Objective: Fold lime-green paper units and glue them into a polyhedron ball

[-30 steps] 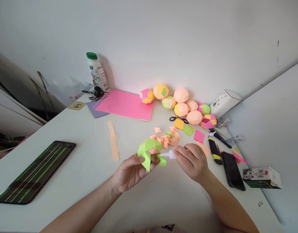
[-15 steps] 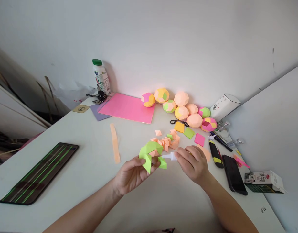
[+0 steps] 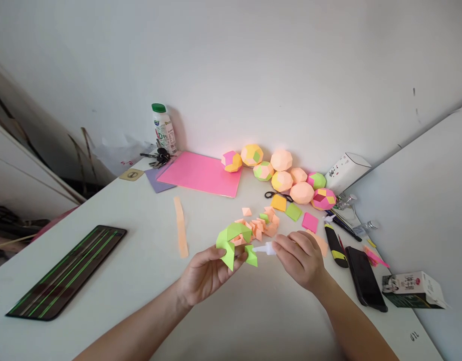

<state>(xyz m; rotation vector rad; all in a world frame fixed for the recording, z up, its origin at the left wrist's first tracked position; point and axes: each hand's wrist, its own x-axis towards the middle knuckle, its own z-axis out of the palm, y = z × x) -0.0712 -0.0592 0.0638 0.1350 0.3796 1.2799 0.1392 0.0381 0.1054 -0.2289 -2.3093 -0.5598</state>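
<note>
My left hand (image 3: pixel 204 272) is closed around a partly built paper shape (image 3: pixel 234 239) of green and peach folded pieces, held just above the white table (image 3: pixel 133 281). My right hand (image 3: pixel 300 259) grips a small white glue bottle (image 3: pixel 266 247), whose nozzle points left and touches a green flap of the shape. Right behind the shape lies a heap of folded peach paper pieces (image 3: pixel 261 224).
Several finished paper balls (image 3: pixel 289 176) line the wall, with scissors (image 3: pixel 276 195), a pink sheet (image 3: pixel 201 172), a drink bottle (image 3: pixel 163 128) and keys (image 3: pixel 158 157). A tablet (image 3: pixel 67 271) lies left; a phone (image 3: pixel 365 282), a marker (image 3: pixel 335 244) and a carton (image 3: pixel 411 289) right. A peach strip (image 3: pixel 181 233) lies centre.
The view has tilted slightly, so everything sits a little lower in the frame. Both hands keep their grips, and the nozzle stays at the green flap.
</note>
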